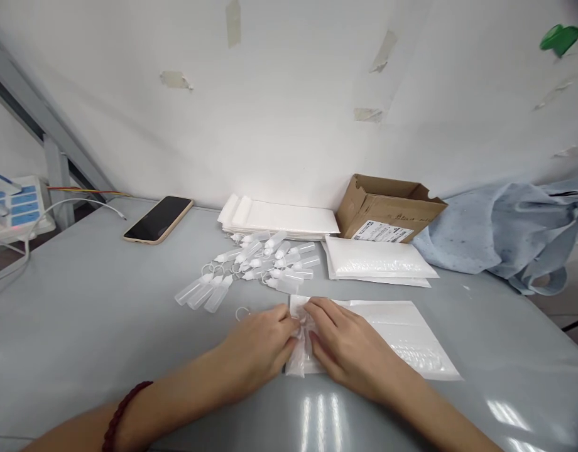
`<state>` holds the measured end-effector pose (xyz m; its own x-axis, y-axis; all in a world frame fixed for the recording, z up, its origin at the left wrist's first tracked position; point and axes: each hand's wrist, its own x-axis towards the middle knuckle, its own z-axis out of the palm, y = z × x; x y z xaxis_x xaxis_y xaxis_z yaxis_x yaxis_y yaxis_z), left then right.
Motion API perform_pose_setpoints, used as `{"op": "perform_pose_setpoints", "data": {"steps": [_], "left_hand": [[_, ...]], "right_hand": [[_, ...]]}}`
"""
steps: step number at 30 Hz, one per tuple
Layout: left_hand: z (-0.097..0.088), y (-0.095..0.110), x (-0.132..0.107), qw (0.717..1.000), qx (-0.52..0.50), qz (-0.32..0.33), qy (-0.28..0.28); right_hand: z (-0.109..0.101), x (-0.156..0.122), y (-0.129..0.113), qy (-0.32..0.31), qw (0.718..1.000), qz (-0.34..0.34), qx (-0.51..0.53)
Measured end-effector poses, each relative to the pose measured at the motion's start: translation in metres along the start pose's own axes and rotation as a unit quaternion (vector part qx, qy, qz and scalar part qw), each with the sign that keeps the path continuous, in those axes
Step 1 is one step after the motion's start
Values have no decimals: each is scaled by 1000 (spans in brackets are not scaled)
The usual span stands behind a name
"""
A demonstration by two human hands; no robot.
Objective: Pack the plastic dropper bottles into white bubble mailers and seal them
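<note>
A white bubble-padded envelope (411, 336) lies flat on the grey table, its open end toward the left. My left hand (261, 345) is closed at that end, thumb and fingers pinching the crumpled edge. From the other side my right hand (350, 345) grips the same edge, its fingers curled and the wrist resting over the envelope. Between the two hands the clear plastic lip (297, 358) is bunched up. A thin white ring (242, 312) shows just behind my left hand; what it belongs to is hidden. Beyond the hands lies a pile of small translucent squeeze bottles (270, 260) with ring loops.
A stack of white padded envelopes (289, 216) lies against the wall, with more envelopes (378, 258) before an open cardboard box (392, 207). Blue cloth (496, 226) is bundled at right. A phone (159, 220), white cable (76, 201) and power strip (22, 207) are at left.
</note>
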<state>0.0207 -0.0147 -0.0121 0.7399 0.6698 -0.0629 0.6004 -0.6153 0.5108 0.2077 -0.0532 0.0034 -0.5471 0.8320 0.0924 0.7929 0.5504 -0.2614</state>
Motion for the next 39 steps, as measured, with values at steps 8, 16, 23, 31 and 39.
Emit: {"op": "perform_pose_setpoints", "data": {"steps": [8,16,23,31,39], "left_hand": [[30,10,-6,928,265,194,177],[67,30,-28,884,307,236,260],[82,28,-41,896,306,219,238],[38,19,-30,884,292,240,274],[25,13,-19,891,279,252,255]], "right_hand": [[17,-3,-5,41,992,-70,-95],[18,0,-4,-20,989,-50,-136],[0,-2,-7,-140,989,-8,-53],[1,-7,-6,-185,982,-41,-24],[-7,-9,3,-43,983,-109,-140]]}}
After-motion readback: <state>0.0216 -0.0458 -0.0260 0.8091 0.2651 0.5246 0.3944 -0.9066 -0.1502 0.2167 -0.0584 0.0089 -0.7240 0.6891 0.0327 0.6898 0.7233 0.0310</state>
